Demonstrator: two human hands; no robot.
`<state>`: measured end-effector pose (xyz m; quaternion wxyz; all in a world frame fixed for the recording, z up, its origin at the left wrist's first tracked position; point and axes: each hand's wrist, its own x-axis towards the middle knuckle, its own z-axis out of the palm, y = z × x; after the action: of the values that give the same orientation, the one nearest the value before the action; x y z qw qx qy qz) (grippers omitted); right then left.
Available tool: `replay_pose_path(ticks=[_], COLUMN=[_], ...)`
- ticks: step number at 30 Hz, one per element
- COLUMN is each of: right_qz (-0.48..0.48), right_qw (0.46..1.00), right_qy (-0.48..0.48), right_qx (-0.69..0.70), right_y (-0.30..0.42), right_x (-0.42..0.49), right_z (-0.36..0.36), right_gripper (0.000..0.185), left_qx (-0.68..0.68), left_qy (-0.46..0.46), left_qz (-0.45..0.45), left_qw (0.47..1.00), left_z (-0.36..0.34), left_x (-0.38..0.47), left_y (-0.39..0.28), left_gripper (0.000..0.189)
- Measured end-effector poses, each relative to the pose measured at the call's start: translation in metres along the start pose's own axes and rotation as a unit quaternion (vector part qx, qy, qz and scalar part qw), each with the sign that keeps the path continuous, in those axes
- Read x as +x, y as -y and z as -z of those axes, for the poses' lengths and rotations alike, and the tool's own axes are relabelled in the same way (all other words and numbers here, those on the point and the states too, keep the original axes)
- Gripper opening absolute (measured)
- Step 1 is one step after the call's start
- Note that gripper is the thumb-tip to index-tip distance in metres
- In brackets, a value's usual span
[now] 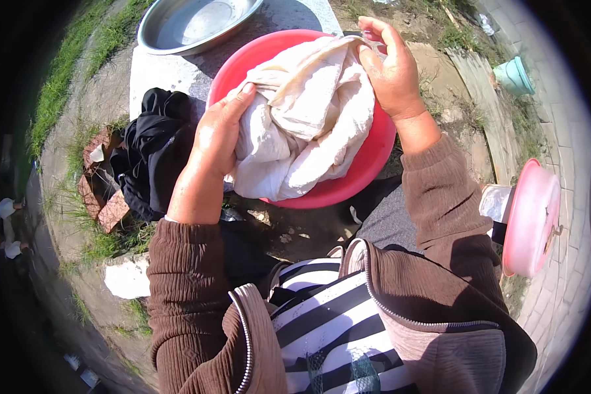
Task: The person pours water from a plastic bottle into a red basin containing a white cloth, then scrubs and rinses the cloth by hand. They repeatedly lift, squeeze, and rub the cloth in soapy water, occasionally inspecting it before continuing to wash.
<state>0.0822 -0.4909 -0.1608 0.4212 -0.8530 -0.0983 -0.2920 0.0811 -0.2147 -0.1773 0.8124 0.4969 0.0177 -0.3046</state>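
Note:
A bunched white cloth (310,118) fills most of a red plastic basin (374,157) in front of me. My left hand (221,128) grips the cloth's left side, the thumb lying on top of it. At the upper right, my right hand (391,69) pinches the cloth's far edge between thumb and fingers, with some fingers raised. The folds hide the inside of the basin apart from its far wall. Close beside my left wrist lies a heap of black clothing (160,143).
A metal basin (202,24) stands on a pale stone slab (157,74) at the far left. Broken bricks (103,192) lie by the black clothing. On the right are a wooden plank (487,108), a light-blue bucket (514,76) and a pink basin (532,221) tipped on its side.

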Motion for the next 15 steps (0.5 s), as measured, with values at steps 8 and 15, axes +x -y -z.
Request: replay_pose_path(ticks=[8,15], right_qz=[0.214,-0.088], right_qw=[0.944,0.979], right_qy=[0.103,-0.104], right_qx=[-0.228,0.150], right_y=[0.071,-0.015], right_x=[-0.021,0.002], right_z=[-0.020,0.048], right_gripper=[0.047,0.031], left_qx=[-0.144,-0.093], left_qy=[0.030,-0.152], left_qz=[-0.062,-0.150], left_qw=[0.987,0.972], left_z=[-0.011,0.035], left_x=[-0.011,-0.011], left_y=[-0.016,-0.045], left_gripper=[0.050,0.046])
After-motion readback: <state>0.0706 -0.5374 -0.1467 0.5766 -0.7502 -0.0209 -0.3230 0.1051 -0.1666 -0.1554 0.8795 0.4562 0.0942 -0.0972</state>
